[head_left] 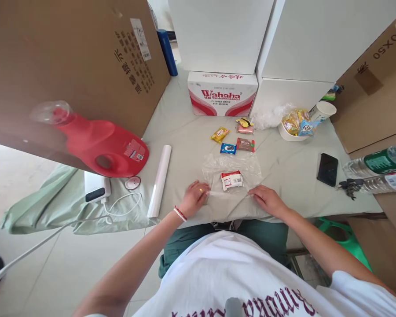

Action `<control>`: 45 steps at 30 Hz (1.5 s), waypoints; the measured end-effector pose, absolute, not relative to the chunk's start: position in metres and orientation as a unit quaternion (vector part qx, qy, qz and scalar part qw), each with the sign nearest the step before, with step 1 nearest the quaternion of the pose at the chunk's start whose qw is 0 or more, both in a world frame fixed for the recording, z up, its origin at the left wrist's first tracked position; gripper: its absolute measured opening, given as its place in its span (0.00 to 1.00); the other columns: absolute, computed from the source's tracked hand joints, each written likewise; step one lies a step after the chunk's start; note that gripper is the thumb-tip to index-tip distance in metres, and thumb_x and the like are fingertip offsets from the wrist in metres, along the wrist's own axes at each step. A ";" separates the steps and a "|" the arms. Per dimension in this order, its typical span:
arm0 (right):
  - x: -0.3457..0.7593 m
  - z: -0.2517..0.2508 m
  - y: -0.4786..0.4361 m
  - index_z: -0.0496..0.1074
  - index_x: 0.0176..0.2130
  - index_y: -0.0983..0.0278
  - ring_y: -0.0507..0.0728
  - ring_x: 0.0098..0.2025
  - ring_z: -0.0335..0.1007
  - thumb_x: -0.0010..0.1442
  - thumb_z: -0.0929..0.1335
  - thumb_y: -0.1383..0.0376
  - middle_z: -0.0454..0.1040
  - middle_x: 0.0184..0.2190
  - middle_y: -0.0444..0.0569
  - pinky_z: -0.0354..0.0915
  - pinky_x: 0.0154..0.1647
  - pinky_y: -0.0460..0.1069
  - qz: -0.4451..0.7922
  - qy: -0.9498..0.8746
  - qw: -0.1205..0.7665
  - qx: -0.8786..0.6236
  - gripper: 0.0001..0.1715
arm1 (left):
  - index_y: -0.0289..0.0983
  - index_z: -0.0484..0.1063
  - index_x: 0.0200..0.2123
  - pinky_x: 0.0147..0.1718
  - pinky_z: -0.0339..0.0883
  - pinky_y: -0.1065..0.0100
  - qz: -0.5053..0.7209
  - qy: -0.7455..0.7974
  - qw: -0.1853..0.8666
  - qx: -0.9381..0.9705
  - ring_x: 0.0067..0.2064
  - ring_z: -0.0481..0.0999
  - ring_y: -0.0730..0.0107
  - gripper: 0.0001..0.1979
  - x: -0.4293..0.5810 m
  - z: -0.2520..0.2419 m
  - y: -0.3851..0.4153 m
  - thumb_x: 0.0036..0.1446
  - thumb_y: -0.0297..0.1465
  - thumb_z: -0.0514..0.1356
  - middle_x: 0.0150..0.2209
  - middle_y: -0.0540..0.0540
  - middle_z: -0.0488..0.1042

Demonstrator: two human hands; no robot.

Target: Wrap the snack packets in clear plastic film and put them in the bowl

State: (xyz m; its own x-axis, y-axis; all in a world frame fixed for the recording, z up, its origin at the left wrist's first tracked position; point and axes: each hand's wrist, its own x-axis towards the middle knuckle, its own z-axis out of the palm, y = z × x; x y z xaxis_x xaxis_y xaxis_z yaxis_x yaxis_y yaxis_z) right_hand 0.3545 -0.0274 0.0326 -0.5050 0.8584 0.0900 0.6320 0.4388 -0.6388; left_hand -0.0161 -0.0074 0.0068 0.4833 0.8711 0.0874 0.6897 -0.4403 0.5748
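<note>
A thin clear plastic sheet (214, 169) lies spread and wrinkled on the table in front of me. On it rests a red and white snack packet (232, 180). The sheet's near left corner is pinched in my left hand (194, 198), which wears a ring and has beaded bracelets at the wrist. My right hand (267, 200) grips the near right corner, fingers closed. Just beyond the sheet are a blue snack packet (228, 149), a brown one (245, 144), a yellow one (220, 134), and a pink one (244, 128) partly under another yellow packet (244, 122).
Left of me are a white roll (160, 180), a red jug (108, 145) and a white power bank (97, 187) with cable. A Wahaha box (222, 94) stands behind. To the right are a snack-filled bowl (293, 135), a phone (328, 169) and water bottles (383, 160).
</note>
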 end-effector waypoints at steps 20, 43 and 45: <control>0.266 0.049 0.132 0.73 0.61 0.70 0.65 0.51 0.75 0.65 0.71 0.62 0.81 0.46 0.61 0.68 0.51 0.54 0.203 -0.743 0.025 -0.638 0.28 | 0.37 0.58 0.70 0.57 0.66 0.50 0.169 0.721 0.191 0.644 0.60 0.73 0.44 0.42 0.041 0.010 0.067 0.57 0.43 0.66 0.59 0.35 0.75; 0.263 0.044 -0.014 0.66 0.70 0.66 0.73 0.70 0.55 0.67 0.68 0.68 0.58 0.72 0.67 0.59 0.69 0.71 0.172 -0.861 0.027 -0.479 0.33 | 0.42 0.78 0.53 0.56 0.70 0.56 0.242 0.497 0.279 0.785 0.63 0.74 0.60 0.19 0.092 0.039 0.020 0.72 0.34 0.49 0.58 0.44 0.79; 0.271 0.050 -0.033 0.64 0.71 0.68 0.74 0.69 0.58 0.68 0.67 0.68 0.52 0.75 0.70 0.63 0.66 0.70 0.158 -0.845 0.012 -0.512 0.34 | 0.42 0.75 0.60 0.58 0.67 0.52 0.200 0.489 0.241 0.814 0.67 0.70 0.56 0.20 0.094 0.037 0.011 0.73 0.36 0.49 0.64 0.42 0.75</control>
